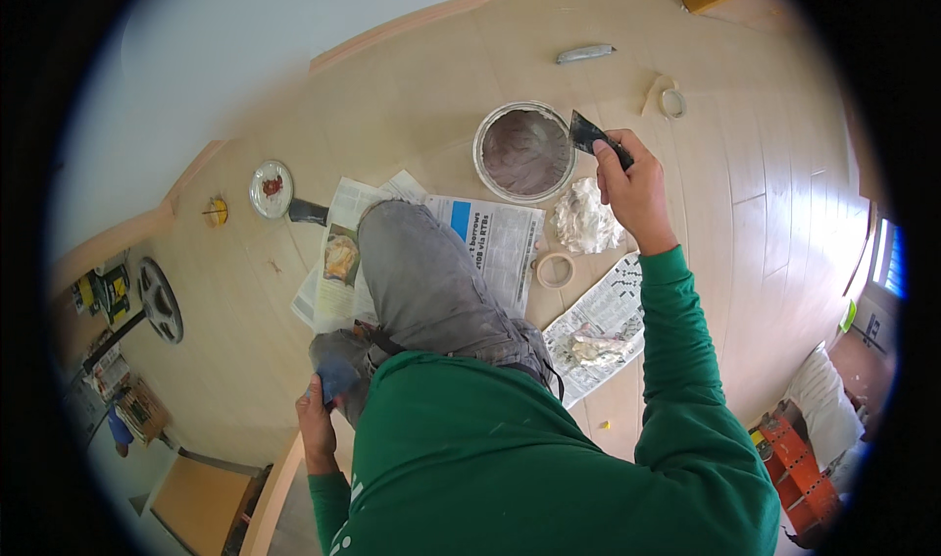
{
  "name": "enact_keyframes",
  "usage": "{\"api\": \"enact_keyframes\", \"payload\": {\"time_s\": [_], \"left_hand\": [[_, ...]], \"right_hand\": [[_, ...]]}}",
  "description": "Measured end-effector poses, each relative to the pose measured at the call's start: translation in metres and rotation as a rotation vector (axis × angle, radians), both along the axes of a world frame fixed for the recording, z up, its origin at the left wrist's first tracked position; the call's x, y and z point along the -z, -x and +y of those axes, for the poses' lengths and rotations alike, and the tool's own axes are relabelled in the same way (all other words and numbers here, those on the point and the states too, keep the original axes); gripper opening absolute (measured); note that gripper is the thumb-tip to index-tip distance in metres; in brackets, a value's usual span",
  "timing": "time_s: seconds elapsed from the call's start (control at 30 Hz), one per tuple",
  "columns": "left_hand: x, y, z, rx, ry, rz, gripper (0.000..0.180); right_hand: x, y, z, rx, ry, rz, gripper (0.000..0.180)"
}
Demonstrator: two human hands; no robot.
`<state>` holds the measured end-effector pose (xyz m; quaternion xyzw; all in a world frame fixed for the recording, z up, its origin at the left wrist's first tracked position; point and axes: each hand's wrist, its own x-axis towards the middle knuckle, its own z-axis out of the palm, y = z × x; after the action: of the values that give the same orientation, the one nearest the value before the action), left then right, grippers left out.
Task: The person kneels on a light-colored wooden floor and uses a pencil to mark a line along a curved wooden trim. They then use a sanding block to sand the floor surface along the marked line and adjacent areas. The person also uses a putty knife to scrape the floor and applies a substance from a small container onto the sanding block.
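Observation:
My right hand [635, 183] is closed round a putty knife [585, 132] with a dark blade. The blade is just right of the rim of a round tub [480, 169], which holds grey-brown paste. Below that hand lies a crumpled white heap [585, 218], apart from it. At the lower left, my left hand [316, 424] grips a flat bluish piece [338, 378] beside my leg; its exact kind is unclear. Newspaper sheets [500, 247] are spread under and around my bent knee.
A tape roll [556, 271] lies beside the newspaper, another tape roll [672, 103] farther off. A grey tube [585, 54] is at the back. Left are a dish [271, 189] with reddish matter, a dark scraper [309, 212] and a wheel-shaped object [160, 301]. An orange rack [799, 478] stands lower right.

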<state>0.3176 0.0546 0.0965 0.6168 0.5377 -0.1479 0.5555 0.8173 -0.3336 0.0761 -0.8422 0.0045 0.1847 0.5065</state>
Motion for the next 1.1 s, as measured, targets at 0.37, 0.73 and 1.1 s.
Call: {"api": "enact_keyframes", "payload": {"time_s": [0.37,0.73,1.1], "left_hand": [[0.056,0.103,-0.027,-0.242,-0.226,0.143,0.065],[0.047,0.316,-0.042,0.045,-0.571,0.865,0.045],[-0.041,0.073,-0.046,-0.775,-0.082,-0.152,0.043]], "right_hand": [[0.028,-0.033,0.039,-0.586,0.305,0.144,0.036],[-0.012,0.040,0.092,-0.644,-0.107,0.576,0.041],[-0.005,0.145,0.142,-0.758,-0.351,0.579,0.044]]}}
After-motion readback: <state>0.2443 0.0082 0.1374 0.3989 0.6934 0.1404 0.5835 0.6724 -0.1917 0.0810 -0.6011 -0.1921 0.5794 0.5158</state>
